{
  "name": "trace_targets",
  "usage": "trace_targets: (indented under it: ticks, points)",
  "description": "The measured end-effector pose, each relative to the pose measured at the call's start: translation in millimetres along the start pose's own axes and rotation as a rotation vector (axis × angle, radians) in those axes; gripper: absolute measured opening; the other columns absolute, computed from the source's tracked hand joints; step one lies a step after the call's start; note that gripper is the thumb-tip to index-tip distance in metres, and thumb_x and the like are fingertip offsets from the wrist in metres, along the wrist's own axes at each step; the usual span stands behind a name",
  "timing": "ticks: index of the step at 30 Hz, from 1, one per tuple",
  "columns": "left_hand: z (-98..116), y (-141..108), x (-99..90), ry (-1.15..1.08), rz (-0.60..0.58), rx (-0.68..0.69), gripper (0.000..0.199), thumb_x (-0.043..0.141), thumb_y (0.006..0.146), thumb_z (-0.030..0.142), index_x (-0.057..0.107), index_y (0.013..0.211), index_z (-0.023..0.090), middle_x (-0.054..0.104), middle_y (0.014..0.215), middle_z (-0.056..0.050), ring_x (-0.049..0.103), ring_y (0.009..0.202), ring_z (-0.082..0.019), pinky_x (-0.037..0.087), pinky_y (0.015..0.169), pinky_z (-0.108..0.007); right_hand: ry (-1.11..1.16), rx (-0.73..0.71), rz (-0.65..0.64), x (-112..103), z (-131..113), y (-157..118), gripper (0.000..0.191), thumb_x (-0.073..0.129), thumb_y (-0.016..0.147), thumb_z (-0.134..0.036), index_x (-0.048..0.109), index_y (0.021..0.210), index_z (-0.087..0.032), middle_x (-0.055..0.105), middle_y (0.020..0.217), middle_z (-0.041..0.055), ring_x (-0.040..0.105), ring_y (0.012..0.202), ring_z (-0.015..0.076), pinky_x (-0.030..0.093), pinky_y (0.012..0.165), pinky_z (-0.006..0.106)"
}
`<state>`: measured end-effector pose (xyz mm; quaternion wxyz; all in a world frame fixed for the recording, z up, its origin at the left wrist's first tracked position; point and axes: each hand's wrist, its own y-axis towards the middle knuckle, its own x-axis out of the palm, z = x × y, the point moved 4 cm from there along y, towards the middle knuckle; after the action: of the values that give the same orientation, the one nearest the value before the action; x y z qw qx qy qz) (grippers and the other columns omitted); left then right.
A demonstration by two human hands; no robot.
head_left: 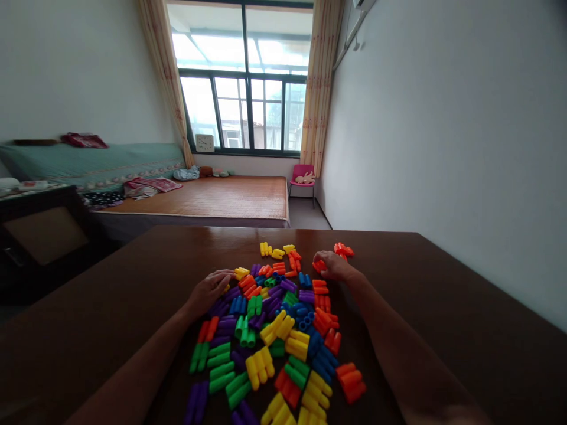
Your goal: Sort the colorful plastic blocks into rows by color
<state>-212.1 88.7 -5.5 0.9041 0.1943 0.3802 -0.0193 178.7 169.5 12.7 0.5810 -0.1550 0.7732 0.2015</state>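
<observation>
A spread of bullet-shaped plastic building blocks in several colours lies on the dark table. At the pile's far left edge, my left hand [213,287] rests with fingers stretched out, the tips beside a yellow block [241,273]. A bit of another yellow piece [227,288] shows under those fingers. My right hand [333,265] is at the far right of the pile, its fingers curled over an orange block [318,267] and partly hiding it. Just beyond that hand sits a small group of orange blocks [344,249].
Yellow blocks [277,254] lie near the far side of the brown table [195,242]. Closer to me are green blocks [221,376], blue blocks [324,357] and a lone orange block [351,382]. Past the table stand a bed [230,195] and a pink chair [301,172].
</observation>
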Motion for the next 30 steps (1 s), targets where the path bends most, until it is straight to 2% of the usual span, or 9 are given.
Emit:
trace_targets:
  ticks: [3, 7, 10, 13, 16, 18, 22, 27, 30]
  points:
    - [2.6, -0.3, -1.1, 0.008, 0.005, 0.002, 0.049, 0.041, 0.088, 0.058, 0.074, 0.097, 0.023, 0.069, 0.115, -0.007, 0.061, 0.110, -0.024, 0.045, 0.099, -0.036, -0.019, -0.041, 0.003, 0.8, -3.5, -0.4, 0.034, 0.064, 0.065, -0.013, 0.064, 0.098, -0.023, 0.066, 0.106, 0.0044, 0.053, 0.101, 0.0233, 0.042, 0.086, 0.032]
    - [6.5, -0.6, -2.2, 0.014, 0.016, 0.002, 0.050, 0.041, 0.087, 0.059, 0.074, 0.097, 0.022, 0.069, 0.114, -0.007, 0.062, 0.108, -0.024, 0.046, 0.099, -0.035, 0.000, -0.047, -0.025, 6.8, -8.7, 1.5, 0.030, 0.063, 0.065, -0.012, 0.065, 0.093, -0.023, 0.067, 0.100, 0.0029, 0.055, 0.095, 0.0214, 0.042, 0.084, 0.032]
    - [6.2, -0.5, -2.2, 0.017, 0.016, -0.003, 0.050, 0.042, 0.087, 0.058, 0.074, 0.097, 0.022, 0.070, 0.113, -0.007, 0.062, 0.108, -0.024, 0.047, 0.098, -0.035, 0.058, -0.038, 0.001, -0.6, -3.6, 2.7, 0.030, 0.063, 0.065, -0.014, 0.065, 0.093, -0.024, 0.067, 0.095, 0.0011, 0.056, 0.091, 0.0201, 0.044, 0.079, 0.030]
    - [3.6, -0.3, -1.5, 0.013, 0.010, 0.007, 0.049, 0.041, 0.088, 0.057, 0.074, 0.098, 0.022, 0.069, 0.114, -0.007, 0.062, 0.108, -0.024, 0.047, 0.098, -0.035, 0.135, 0.071, 0.187, -26.6, 26.9, -4.0, 0.031, 0.062, 0.069, -0.021, 0.064, 0.099, -0.023, 0.067, 0.097, 0.0025, 0.059, 0.091, 0.0195, 0.047, 0.078, 0.029]
    - [2.2, -0.3, -1.0, 0.009, 0.010, 0.015, 0.048, 0.041, 0.088, 0.057, 0.074, 0.098, 0.023, 0.069, 0.114, -0.007, 0.062, 0.108, -0.024, 0.046, 0.098, -0.035, 0.140, 0.348, 0.439, -52.5, 76.6, -26.9, 0.032, 0.058, 0.073, -0.024, 0.063, 0.104, -0.022, 0.067, 0.102, 0.0064, 0.061, 0.093, 0.0210, 0.049, 0.081, 0.032]
    - [2.6, -0.3, -0.8, 0.007, 0.008, 0.011, 0.049, 0.041, 0.088, 0.058, 0.074, 0.097, 0.023, 0.069, 0.114, -0.007, 0.062, 0.108, -0.024, 0.046, 0.099, -0.035, 0.116, 0.490, 0.514, -57.0, 102.2, -45.1, 0.029, 0.059, 0.073, -0.025, 0.063, 0.101, -0.023, 0.068, 0.100, 0.0088, 0.063, 0.092, 0.0233, 0.050, 0.081, 0.035]
    - [4.6, -0.6, -1.4, 0.005, 0.014, -0.005, 0.050, 0.041, 0.087, 0.059, 0.074, 0.097, 0.022, 0.069, 0.114, -0.008, 0.062, 0.108, -0.024, 0.046, 0.099, -0.036, 0.104, 0.556, 0.517, -41.7, 120.2, -63.7, 0.022, 0.059, 0.073, -0.025, 0.065, 0.094, -0.024, 0.070, 0.092, 0.0086, 0.066, 0.087, 0.0250, 0.050, 0.082, 0.038]
    - [2.8, -0.6, -0.7, 0.011, 0.010, -0.004, 0.050, 0.041, 0.088, 0.058, 0.073, 0.098, 0.022, 0.069, 0.114, -0.008, 0.061, 0.108, -0.024, 0.046, 0.099, -0.036, 0.101, 0.555, 0.532, -21.8, 131.1, -59.5, 0.024, 0.058, 0.072, -0.021, 0.065, 0.095, -0.022, 0.070, 0.103, 0.0079, 0.066, 0.089, 0.0201, 0.050, 0.087, 0.033]
    - [1.3, -0.2, -0.1, 0.003, 0.007, 0.002, 0.049, 0.041, 0.088, 0.057, 0.073, 0.099, 0.022, 0.068, 0.115, -0.008, 0.061, 0.109, -0.024, 0.045, 0.100, -0.036, 0.089, 0.581, 0.548, -15.1, 146.9, -58.1, 0.025, 0.058, 0.073, -0.022, 0.065, 0.097, -0.021, 0.071, 0.100, 0.0075, 0.067, 0.086, 0.0196, 0.051, 0.085, 0.033]
